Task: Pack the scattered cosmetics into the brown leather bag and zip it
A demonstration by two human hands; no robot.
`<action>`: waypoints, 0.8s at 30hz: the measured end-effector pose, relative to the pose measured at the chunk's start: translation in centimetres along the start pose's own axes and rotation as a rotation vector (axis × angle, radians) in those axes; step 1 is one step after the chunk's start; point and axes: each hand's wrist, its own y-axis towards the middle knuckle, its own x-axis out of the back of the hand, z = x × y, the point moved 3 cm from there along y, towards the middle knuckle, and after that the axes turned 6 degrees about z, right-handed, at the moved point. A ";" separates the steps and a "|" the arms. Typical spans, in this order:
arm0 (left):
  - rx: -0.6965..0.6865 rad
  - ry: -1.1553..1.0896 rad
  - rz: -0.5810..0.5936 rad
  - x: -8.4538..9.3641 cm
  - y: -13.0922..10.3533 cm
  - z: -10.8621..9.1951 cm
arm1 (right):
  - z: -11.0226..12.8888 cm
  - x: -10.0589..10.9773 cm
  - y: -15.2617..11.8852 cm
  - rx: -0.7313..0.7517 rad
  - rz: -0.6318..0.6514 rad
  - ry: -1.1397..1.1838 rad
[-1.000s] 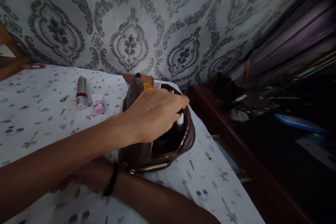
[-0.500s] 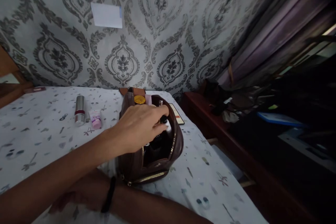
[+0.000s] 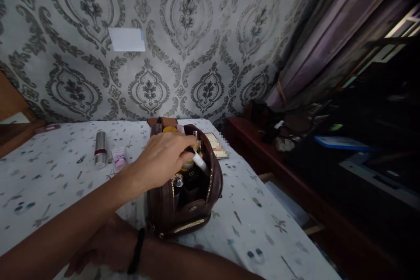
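Note:
My left hand (image 3: 170, 155) reaches into an unzipped brown leather bag (image 3: 160, 214) and pinches the dark top end of a slim white tube (image 3: 200, 162). The tube tilts down into the bag. Around it inside are a black box (image 3: 192, 176) with a light logo, a bottle with a clear faceted cap (image 3: 178, 180), and a yellow round lid (image 3: 169, 129) near the back. Fingers partly in shadow, my right hand (image 3: 101, 247) lies low on the bed sheet beneath my left forearm, loosely spread and holding nothing visible. A black band (image 3: 136, 251) circles the right wrist.
Left of the bag lie a silver flask (image 3: 101, 148) with a red band and a pink-and-white tube (image 3: 119, 157). A partly pixelated phone-like object (image 3: 215, 143) rests behind the bag's right side. Past the bed's right edge stands a dark red wooden piece (image 3: 241, 140).
The white tube now leans and shows more of its length in my left hand. More of the bag's contents show. The view has tipped slightly upward; my right hand stays low.

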 end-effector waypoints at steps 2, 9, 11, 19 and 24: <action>0.013 0.000 0.020 0.1 -0.1 -0.1 | 0.2 -0.2 -0.1 0.020 -0.003 -0.012; 0.057 -0.003 0.004 -0.1 -0.2 -0.2 | 0.6 -0.7 -0.2 0.015 -0.040 -0.045; 0.066 -0.024 -0.014 -0.1 -0.2 0.0 | 0.7 -0.8 -0.2 0.010 -0.054 -0.052; 0.074 -0.165 -0.292 1.0 -3.1 1.7 | 1.5 -1.6 -0.8 0.012 -0.130 -0.055; 0.210 -0.271 -0.350 0.4 -6.3 4.8 | 1.5 -1.6 -0.7 -0.026 -0.131 -0.070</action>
